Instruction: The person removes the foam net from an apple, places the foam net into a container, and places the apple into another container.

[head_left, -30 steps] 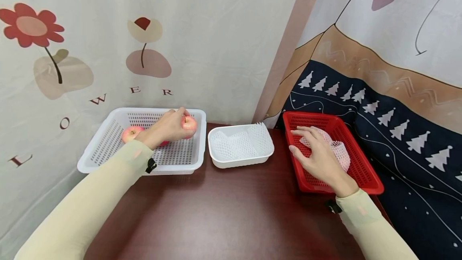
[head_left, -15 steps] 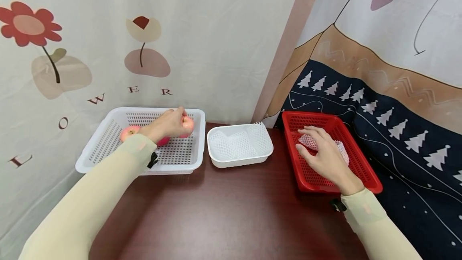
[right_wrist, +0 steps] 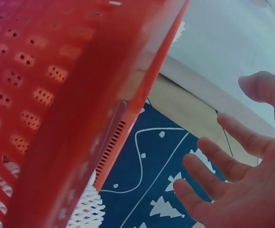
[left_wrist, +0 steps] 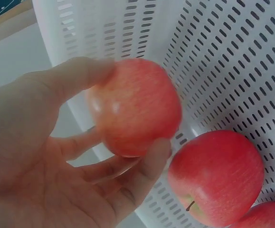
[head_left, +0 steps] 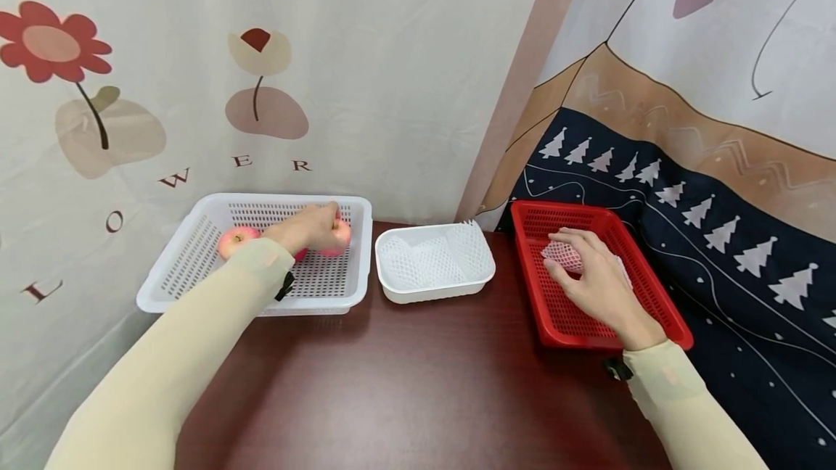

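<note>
My left hand (head_left: 303, 229) grips a pink-red apple (left_wrist: 137, 107) inside the white perforated basket (head_left: 362, 260), near its right end. Thumb and fingertips lie around the fruit's sides in the left wrist view. Close by sits another red apple (left_wrist: 218, 178), with part of a further apple (left_wrist: 269, 217) at the frame's corner. Over the red basket (head_left: 545, 321) hovers my right hand (head_left: 597, 285), fingers spread and slightly bent, holding nothing. Beside and partly under it lies a pink foam net (head_left: 563, 256). White netting (right_wrist: 87, 206) shows beyond the red wall in the right wrist view.
Between the two baskets stands a small white tub (head_left: 434, 289) with white foam netting (head_left: 434, 260) in it. All three rest on a dark red-brown table (head_left: 418, 383). A patterned curtain (head_left: 392, 93) hangs right behind them.
My left hand has lowered the apple a little within the white basket. Over the red basket, my right hand has shifted slightly rightward, uncovering more of the pink foam net.
</note>
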`<action>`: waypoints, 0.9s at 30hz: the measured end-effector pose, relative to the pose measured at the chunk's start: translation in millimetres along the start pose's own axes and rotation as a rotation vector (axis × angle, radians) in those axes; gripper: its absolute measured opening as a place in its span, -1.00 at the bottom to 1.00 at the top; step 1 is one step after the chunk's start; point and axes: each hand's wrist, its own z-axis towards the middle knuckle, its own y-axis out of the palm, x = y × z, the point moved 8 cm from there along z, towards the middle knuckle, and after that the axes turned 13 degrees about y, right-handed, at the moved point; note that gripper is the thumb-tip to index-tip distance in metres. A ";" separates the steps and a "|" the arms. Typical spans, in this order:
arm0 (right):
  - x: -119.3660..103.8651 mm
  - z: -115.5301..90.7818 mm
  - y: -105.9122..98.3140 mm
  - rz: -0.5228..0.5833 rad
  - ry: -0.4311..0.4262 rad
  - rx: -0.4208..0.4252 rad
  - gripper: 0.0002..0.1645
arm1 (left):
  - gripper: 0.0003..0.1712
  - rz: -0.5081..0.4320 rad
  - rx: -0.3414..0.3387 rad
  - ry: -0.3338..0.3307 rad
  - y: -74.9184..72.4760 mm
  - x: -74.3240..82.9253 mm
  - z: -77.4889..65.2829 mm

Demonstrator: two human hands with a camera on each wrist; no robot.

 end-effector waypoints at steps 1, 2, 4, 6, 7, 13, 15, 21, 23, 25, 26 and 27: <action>0.8 0.3 0.2 -0.002 0.004 -0.003 -0.40 | -0.54 0.005 -0.011 -0.001 0.7 0.1 0.7; 1.5 0.6 0.4 -0.003 0.005 -0.007 -0.40 | -0.55 0.009 -0.022 -0.004 1.5 -0.8 1.8; 3.1 1.0 1.3 -0.006 0.013 -0.019 -0.39 | -0.57 0.018 -0.039 -0.008 3.1 -2.9 4.2; 4.7 1.3 2.7 -0.009 0.022 -0.035 -0.38 | -0.56 0.022 -0.059 -0.013 6.2 -8.9 8.3; 5.5 1.4 3.5 -0.011 0.027 -0.043 -0.37 | -0.54 0.031 -0.059 -0.007 10.4 -17.0 14.0; 10.9 2.1 5.2 -0.005 0.049 -0.064 -0.35 | -0.44 0.029 -0.108 0.019 22.7 -25.2 22.6; 11.5 2.7 4.9 -0.002 0.044 -0.058 -0.35 | -0.38 0.018 -0.142 0.005 17.2 -8.8 12.9; 12.9 4.2 4.5 0.003 0.033 -0.052 -0.34 | -0.04 0.019 -0.160 0.009 14.1 1.2 9.7; 14.3 4.8 4.0 0.004 0.036 -0.054 -0.33 | 0.00 0.007 -0.146 0.028 15.1 -3.7 13.4; 16.2 5.4 2.9 0.004 0.040 -0.054 -0.32 | -0.01 -0.002 -0.144 0.033 12.8 -2.7 13.6; 17.2 5.8 2.2 0.003 0.039 -0.051 -0.32 | -0.03 0.000 -0.143 0.038 11.5 -1.5 13.5; 18.0 6.3 1.6 0.002 0.037 -0.049 -0.31 | -0.06 0.003 -0.137 0.044 9.7 0.2 13.6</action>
